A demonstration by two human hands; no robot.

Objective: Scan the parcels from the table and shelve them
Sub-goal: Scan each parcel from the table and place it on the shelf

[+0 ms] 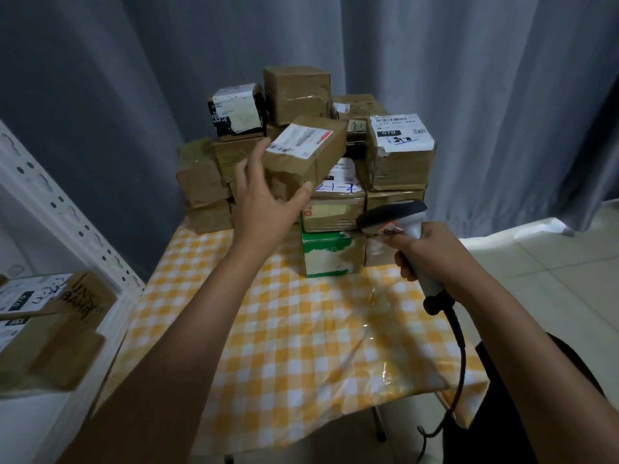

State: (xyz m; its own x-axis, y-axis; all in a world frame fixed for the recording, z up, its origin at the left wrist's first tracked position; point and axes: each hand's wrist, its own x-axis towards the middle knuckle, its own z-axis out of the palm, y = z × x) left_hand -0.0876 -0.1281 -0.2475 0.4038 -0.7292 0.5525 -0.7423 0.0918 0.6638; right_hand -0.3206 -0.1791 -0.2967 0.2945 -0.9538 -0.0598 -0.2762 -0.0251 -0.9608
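Item: small brown parcel [306, 152], white label up, tilted, raised over the parcel pile [395, 162] at the far end of the table [301, 329] w/ yellow check cloth. Left hand [264, 192] grips it, thumb under the near end, fingers spread on its left side; label probably angled up for scanning. Right hand [432, 249] wraps the barcode scanner [395, 219] handle, head aimed toward the parcel, cable hanging. Label print unreadable. Shelf rack [67, 212] at left, cut off, holds labelled boxes [50, 316].
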